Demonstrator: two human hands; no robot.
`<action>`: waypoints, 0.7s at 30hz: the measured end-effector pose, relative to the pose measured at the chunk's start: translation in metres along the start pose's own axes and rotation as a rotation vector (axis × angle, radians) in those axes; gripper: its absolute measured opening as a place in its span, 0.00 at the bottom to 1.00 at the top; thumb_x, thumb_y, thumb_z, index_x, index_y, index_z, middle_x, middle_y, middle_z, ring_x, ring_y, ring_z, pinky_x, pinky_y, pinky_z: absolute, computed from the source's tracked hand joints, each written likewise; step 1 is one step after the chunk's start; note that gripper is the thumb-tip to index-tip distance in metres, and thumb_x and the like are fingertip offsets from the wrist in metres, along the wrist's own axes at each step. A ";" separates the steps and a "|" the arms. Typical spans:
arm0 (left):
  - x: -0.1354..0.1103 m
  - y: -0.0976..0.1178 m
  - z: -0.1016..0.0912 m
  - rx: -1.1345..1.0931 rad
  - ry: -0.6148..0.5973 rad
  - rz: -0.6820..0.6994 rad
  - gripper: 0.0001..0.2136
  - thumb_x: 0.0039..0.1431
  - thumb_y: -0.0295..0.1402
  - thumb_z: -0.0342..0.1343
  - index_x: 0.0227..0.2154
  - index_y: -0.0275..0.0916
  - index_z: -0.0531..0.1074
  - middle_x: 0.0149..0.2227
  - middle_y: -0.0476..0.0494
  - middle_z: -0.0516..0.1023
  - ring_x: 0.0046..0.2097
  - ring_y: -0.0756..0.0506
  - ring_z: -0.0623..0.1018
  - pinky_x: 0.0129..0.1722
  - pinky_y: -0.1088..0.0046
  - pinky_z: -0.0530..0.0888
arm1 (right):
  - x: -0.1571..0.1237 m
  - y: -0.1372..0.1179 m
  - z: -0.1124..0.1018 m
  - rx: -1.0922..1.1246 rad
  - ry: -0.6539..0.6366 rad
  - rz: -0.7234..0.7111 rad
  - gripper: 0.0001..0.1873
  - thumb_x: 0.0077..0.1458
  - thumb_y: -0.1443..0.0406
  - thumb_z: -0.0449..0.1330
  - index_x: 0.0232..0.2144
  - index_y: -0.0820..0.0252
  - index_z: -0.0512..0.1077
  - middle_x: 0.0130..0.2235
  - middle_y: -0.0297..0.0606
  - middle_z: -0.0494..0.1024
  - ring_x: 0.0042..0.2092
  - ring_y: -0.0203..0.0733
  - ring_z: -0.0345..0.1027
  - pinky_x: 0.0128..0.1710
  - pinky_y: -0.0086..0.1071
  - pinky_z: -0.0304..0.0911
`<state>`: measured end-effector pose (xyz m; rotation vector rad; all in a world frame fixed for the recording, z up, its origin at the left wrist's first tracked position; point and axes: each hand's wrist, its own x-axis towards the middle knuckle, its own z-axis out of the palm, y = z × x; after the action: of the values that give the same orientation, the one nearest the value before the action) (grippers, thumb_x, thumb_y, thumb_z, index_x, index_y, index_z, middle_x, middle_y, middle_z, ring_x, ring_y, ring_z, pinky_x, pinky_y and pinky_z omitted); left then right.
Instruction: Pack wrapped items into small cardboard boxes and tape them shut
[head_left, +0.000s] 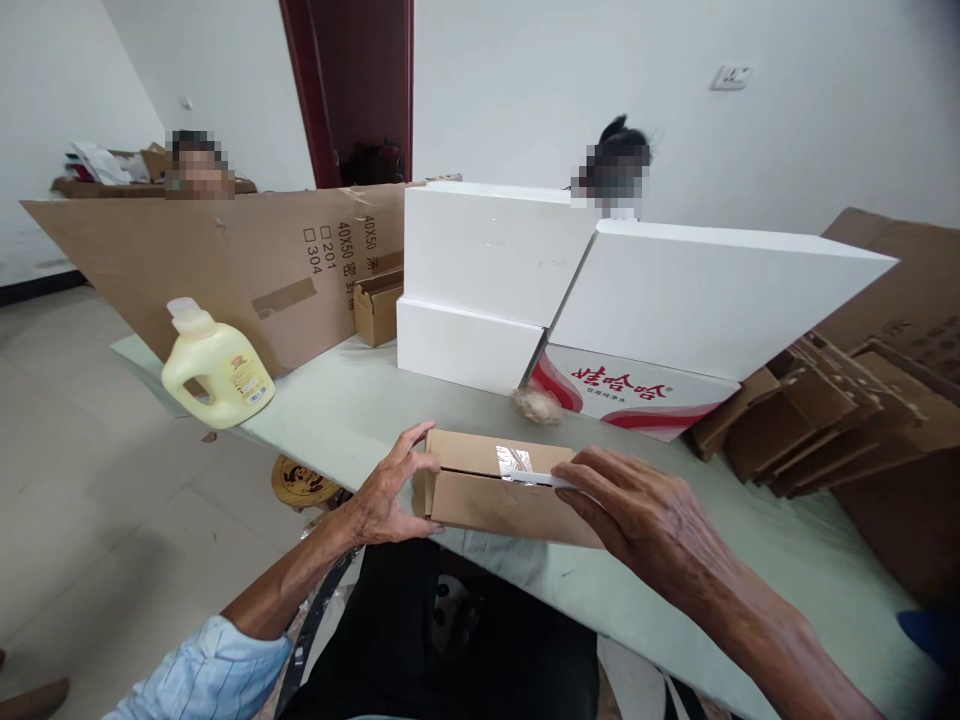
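Observation:
A small brown cardboard box lies at the table's near edge, with a slit along the seam of its top flaps. Shiny clear tape crosses that seam near the middle. My left hand grips the box's left end, fingers on the far corner and thumb on the near side. Between the fingers of my right hand is a slim white tool, lying along the seam with its tip at the tape. Its exact kind cannot be made out. My right hand hides the box's right end.
White boxes and a red-and-white printed carton form a wall across the table. A yellow detergent jug stands left; folded cardboard leans right. A crumpled clear bundle lies beyond the box. Two people sit behind the boxes.

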<state>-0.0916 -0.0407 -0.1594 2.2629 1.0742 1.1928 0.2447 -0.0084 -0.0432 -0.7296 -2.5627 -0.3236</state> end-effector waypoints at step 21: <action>0.001 0.003 -0.001 0.012 -0.004 -0.007 0.35 0.47 0.29 0.77 0.55 0.46 0.66 0.74 0.27 0.55 0.75 0.26 0.62 0.67 0.42 0.71 | 0.008 -0.005 0.003 -0.231 -0.054 -0.104 0.13 0.68 0.77 0.52 0.37 0.55 0.68 0.34 0.34 0.74 0.29 0.39 0.61 0.34 0.37 0.49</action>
<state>-0.0904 -0.0413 -0.1567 2.2676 1.0900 1.1821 0.2354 -0.0080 -0.0423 -0.6942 -2.6478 -0.6513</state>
